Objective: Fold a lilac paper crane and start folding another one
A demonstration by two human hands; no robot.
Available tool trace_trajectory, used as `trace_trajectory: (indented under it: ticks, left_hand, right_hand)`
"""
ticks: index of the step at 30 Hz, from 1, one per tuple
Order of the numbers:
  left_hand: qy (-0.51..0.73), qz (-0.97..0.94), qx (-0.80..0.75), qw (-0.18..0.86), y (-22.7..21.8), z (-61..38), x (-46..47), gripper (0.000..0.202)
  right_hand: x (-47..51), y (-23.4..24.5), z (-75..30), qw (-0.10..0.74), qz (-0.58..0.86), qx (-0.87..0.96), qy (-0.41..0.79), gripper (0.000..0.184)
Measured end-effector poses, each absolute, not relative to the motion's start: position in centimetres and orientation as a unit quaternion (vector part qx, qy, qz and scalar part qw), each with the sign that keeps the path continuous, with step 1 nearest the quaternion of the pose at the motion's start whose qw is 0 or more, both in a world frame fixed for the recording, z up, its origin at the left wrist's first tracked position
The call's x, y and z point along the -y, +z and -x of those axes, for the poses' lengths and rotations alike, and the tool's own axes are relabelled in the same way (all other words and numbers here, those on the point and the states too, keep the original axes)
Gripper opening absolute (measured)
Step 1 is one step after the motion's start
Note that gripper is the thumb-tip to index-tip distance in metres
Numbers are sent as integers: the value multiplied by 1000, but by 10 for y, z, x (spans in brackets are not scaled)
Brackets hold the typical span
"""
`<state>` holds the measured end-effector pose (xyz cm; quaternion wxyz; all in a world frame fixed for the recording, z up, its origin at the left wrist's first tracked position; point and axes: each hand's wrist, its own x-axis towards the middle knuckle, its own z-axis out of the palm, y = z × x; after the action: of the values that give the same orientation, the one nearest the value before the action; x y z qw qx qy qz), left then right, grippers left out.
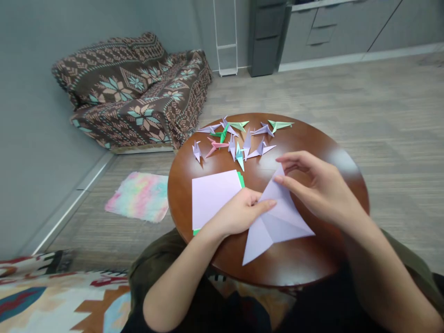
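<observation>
A sheet of lavender origami paper (282,219), creased and partly folded, is held between my two hands above the round table's near half. My left hand (241,210) grips its left side, thumb lying on top and fingers underneath. The thumb and fingers of my right hand (312,182) pinch the paper's upper corner. Two lower corners of the sheet spread out toward me and to the right. Left of it lies a stack of square paper (213,196), lavender on top with green edges showing beneath. My left hand is close to this stack's right edge.
Several folded paper cranes (239,152) in purple, green, pink and blue stand across the far side of the brown round table (305,134). A patterned sofa (149,101) and a pastel fluffy mat (138,196) are beyond it to the left. Grey cabinets (329,32) line the back.
</observation>
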<state>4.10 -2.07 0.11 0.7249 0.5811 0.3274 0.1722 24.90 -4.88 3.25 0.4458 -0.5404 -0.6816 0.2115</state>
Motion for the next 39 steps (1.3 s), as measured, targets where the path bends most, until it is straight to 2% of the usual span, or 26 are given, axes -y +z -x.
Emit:
trace_trajectory:
  ticks: [3, 8, 14, 19, 27, 29, 31, 35, 37, 39]
  left_hand:
    - [323, -546, -391, 667, -5, -45, 19, 51]
    - [478, -416, -372, 678, -6, -51, 21, 46]
    - [480, -303, -334, 753, 3, -52, 26, 38]
    - [477, -252, -320, 779, 6, -54, 24, 37]
    - [504, -296, -337, 738, 4, -56, 27, 41]
    - [511, -326, -340, 719, 2, -57, 28, 44]
    - [511, -352, -337, 708, 0, -57, 30, 47]
    - [517, -352, -295, 722, 2, -58, 33, 53]
    - [521, -323, -274, 741, 5, -59, 35, 56]
    - [520, -276, -265, 763, 9, -59, 35, 57]
  right_hand:
    - [51, 29, -240, 511, 570, 617, 181, 18]
    - [55, 16, -227, 460, 596, 621, 219, 22]
    - [51, 4, -225, 454, 572, 630, 265, 18]
    - [49, 5, -221, 449, 567, 672, 160, 21]
    - [56, 4, -206, 468, 530, 707, 13, 8]
    - [59, 6, -202, 494, 542, 678, 53, 6]
    - [61, 9, -200, 505, 564, 634, 157, 11]
    - [62, 14, -200, 470, 589, 544, 370, 24]
    - [61, 14, -200, 467, 589, 518, 409, 28]
    - [61, 12, -199, 472, 597, 513, 399, 29]
